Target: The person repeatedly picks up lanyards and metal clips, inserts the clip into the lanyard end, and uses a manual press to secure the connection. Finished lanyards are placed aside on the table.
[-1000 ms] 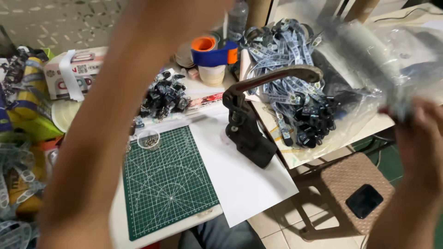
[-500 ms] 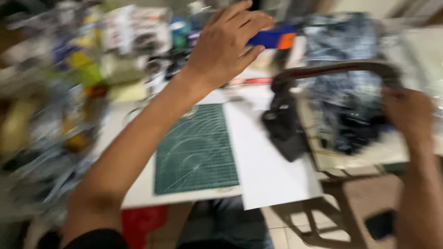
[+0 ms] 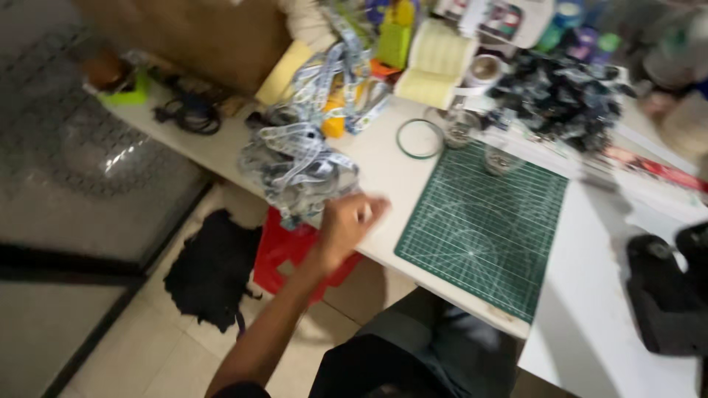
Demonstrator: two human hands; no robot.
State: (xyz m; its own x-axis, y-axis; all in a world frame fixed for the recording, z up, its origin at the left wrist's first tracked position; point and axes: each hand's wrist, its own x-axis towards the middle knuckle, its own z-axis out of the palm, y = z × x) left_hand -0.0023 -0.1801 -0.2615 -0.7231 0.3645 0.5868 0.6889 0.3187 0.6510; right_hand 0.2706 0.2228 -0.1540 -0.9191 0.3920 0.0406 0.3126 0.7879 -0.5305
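Ribbon bundle [image 3: 299, 158], blue-grey printed strips in a loose tangle, sits at the near-left edge of the white surface [image 3: 590, 324], partly hanging over that edge. My left hand [image 3: 348, 225] is curled at the bundle's lower right end, fingers [image 3: 372, 206] bent in toward the palm; motion blur there, so I cannot tell if the grip actually has a strip pinched or is only touching it. Left forearm runs down to the bottom of the view. Right hand is out of view.

Just right of the hand lies a green cutting mat [image 3: 483, 228] with a white grid, skewed on the surface. At the mat's far-left corner lies a thin green ring [image 3: 420, 138], flat, just beside a small clear jar [image 3: 461, 127]; a second jar [image 3: 498, 158] stands on the mat's far edge. More ribbon trails from the bundle up to a yellow-green clutter [image 3: 391, 37] at the back. A pale roll [image 3: 436, 63] stands behind the ring. A heap of dark small parts [image 3: 564, 96] lies far right of it. A black press tool [image 3: 667, 295] sits at the right edge, cut off by the frame.

Under the surface edge, a red bag [image 3: 284, 247] is on the floor, with a black cloth [image 3: 214, 273] beside it on the tiles. Black cable [image 3: 188, 114] coils on the far-left end of the surface.
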